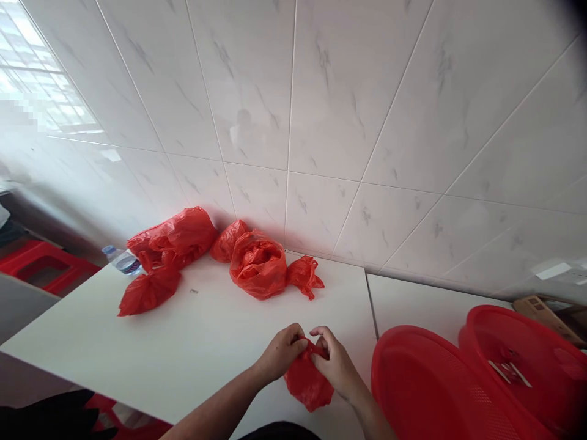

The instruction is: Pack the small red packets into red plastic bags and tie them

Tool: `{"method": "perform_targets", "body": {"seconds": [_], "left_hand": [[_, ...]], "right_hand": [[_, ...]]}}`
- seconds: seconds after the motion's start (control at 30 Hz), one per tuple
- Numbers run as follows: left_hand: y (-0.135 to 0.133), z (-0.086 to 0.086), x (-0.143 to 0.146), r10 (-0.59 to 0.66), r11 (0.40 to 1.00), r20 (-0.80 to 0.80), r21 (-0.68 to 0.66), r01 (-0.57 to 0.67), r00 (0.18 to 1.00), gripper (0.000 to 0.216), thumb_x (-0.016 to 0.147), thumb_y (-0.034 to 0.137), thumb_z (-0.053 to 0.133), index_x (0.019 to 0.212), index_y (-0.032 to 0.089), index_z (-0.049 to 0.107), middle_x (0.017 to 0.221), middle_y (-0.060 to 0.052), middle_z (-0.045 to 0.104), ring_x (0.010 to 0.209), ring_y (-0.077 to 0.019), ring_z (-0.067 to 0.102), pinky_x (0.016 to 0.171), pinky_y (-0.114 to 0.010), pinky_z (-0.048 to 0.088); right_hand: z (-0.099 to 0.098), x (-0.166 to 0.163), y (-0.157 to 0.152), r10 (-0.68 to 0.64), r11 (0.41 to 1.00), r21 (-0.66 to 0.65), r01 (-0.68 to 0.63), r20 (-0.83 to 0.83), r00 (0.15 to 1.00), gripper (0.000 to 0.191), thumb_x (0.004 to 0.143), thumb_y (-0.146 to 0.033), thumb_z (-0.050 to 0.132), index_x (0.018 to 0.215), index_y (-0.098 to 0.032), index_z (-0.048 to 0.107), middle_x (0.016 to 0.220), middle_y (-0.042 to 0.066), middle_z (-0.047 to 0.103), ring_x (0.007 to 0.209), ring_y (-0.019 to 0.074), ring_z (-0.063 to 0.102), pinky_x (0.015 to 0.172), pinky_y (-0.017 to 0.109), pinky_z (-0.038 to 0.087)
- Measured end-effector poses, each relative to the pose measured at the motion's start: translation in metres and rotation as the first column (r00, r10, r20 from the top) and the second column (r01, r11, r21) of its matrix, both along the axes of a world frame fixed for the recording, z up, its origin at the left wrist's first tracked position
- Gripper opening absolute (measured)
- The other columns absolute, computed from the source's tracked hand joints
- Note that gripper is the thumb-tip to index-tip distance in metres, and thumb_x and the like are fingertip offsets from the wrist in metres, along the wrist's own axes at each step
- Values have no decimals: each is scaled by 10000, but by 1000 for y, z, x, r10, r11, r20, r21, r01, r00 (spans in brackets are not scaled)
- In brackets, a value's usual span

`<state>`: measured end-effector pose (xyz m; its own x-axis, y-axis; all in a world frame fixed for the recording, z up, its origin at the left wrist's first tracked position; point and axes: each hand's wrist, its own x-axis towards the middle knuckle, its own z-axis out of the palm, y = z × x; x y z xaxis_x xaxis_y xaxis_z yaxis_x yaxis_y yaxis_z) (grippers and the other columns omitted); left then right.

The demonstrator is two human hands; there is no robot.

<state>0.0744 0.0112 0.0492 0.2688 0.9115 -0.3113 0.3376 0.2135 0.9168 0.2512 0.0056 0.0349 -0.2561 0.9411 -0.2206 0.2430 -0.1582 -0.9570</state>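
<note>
A red plastic bag [310, 386] hangs below my two hands at the near edge of the white table. My left hand [283, 353] pinches the gathered top of this bag between thumb and fingers. On the other side of the same gathered top, my right hand [334, 362] has its thumb and fingers closed on the plastic, its index finger raised and curved. What the bag contains cannot be seen through the plastic.
More red bags, an open one [258, 266] among them, stand along the tiled wall. A water bottle [123, 261] lies at the left. Two red plastic baskets, the nearer basket [426, 385] and the farther basket [527, 360], fill the right side beside a cardboard box [545, 315].
</note>
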Motion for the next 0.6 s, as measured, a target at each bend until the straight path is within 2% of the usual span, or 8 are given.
{"method": "perform_targets", "body": {"seconds": [0.07, 0.13, 0.23, 0.3, 0.4, 0.47, 0.53, 0.6], "left_hand": [[0, 1, 1, -3, 1000, -37, 15, 3, 999, 63, 776, 218, 463, 716, 199, 449, 682, 42, 488, 636, -113, 431, 569, -236, 341], [-1, 0, 2, -6, 999, -71, 33, 8, 997, 48, 750, 207, 475, 707, 197, 457, 686, 41, 498, 645, -116, 432, 570, -238, 331], [-2, -2, 0, -12, 998, -128, 57, 19, 992, 46, 716, 196, 503, 692, 195, 463, 680, 44, 503, 655, -117, 430, 578, -240, 329], [-4, -3, -2, -21, 997, -168, 66, 33, 986, 44, 702, 185, 515, 689, 194, 474, 678, 45, 509, 656, -120, 435, 584, -243, 334], [-6, -1, -7, -66, 992, -199, 90, 85, 978, 42, 702, 181, 541, 686, 193, 504, 718, 30, 547, 683, -130, 473, 619, -252, 370], [-8, 1, -13, -129, 978, -224, 132, 161, 966, 53, 694, 166, 567, 677, 193, 524, 810, 5, 586, 756, -146, 514, 677, -260, 405], [-10, 1, -23, -201, 951, -299, 170, 260, 933, 84, 678, 136, 583, 648, 192, 528, 894, -17, 605, 846, -168, 537, 733, -271, 420], [-12, -2, -37, -269, 924, -422, 141, 356, 865, 110, 669, 123, 597, 618, 192, 529, 903, -27, 619, 887, -191, 546, 755, -290, 421]], "right_hand": [[-4, -5, 1, -88, 996, 29, 84, 150, 985, 183, 758, -320, 581, 926, -271, 631, 617, -47, 557, 584, 141, 498, 584, 268, 392], [-4, -8, 0, -110, 994, 7, 111, 191, 975, 122, 767, -284, 521, 817, -262, 630, 632, -28, 607, 591, 151, 529, 589, 277, 393], [1, -10, -3, -47, 992, -116, 40, -54, 997, 194, 738, -225, 492, 842, -237, 656, 777, 5, 680, 718, 174, 606, 664, 289, 439], [4, -9, -5, -14, 975, -216, -49, -281, 960, 265, 730, -239, 526, 954, -216, 666, 861, 24, 693, 804, 188, 630, 731, 306, 463], [-1, -6, -4, -53, 958, -280, -57, -370, 927, 267, 749, -325, 578, 965, -192, 662, 837, 29, 684, 766, 179, 626, 737, 316, 470], [-11, -1, -1, -110, 972, -227, 53, -245, 963, 205, 738, -323, 581, 882, -196, 653, 798, 22, 672, 731, 177, 613, 721, 319, 468], [-23, 7, 2, -222, 971, -100, 219, -24, 975, 159, 722, -292, 548, 832, -216, 634, 821, 32, 674, 769, 201, 615, 739, 338, 465], [-36, 19, 4, -376, 926, 39, 376, 194, 906, 168, 727, -301, 502, 826, -237, 623, 885, 57, 682, 830, 233, 618, 754, 361, 459]]}}
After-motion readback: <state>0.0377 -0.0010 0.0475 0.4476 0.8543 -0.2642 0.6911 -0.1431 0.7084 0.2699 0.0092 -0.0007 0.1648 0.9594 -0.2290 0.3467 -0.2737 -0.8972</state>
